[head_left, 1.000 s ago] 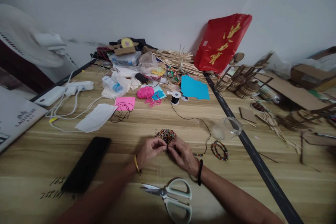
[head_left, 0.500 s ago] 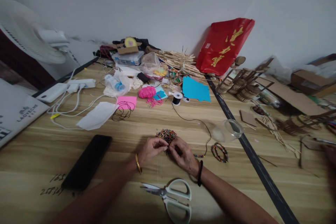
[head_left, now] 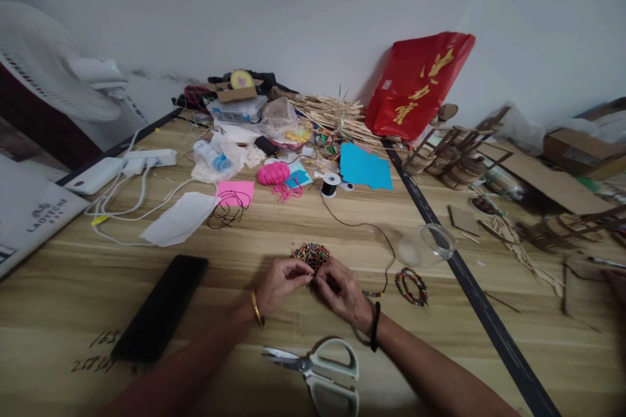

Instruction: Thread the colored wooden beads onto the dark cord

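Tabletop (head_left: pixel 229 254) bore beads (head_left: pixel 310 253), likely light, slippery, best pinched sideways; beside them, left hand (head_left: pixel 283 280) and right hand (head_left: pixel 345 290) pinched something indistinct.

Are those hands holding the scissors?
No, the scissors lie on the table, while the left hand and right hand are by the beads.

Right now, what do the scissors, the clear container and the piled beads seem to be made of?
Scissors: blades seem polished metal, from their grey shine; pale, smooth handles are probably plastic.
Clear container: see-through, glossy rim; plastic or glass, I cannot tell.
Piled beads: multicoloured, perhaps painted wood or plastic, too small to be sure.
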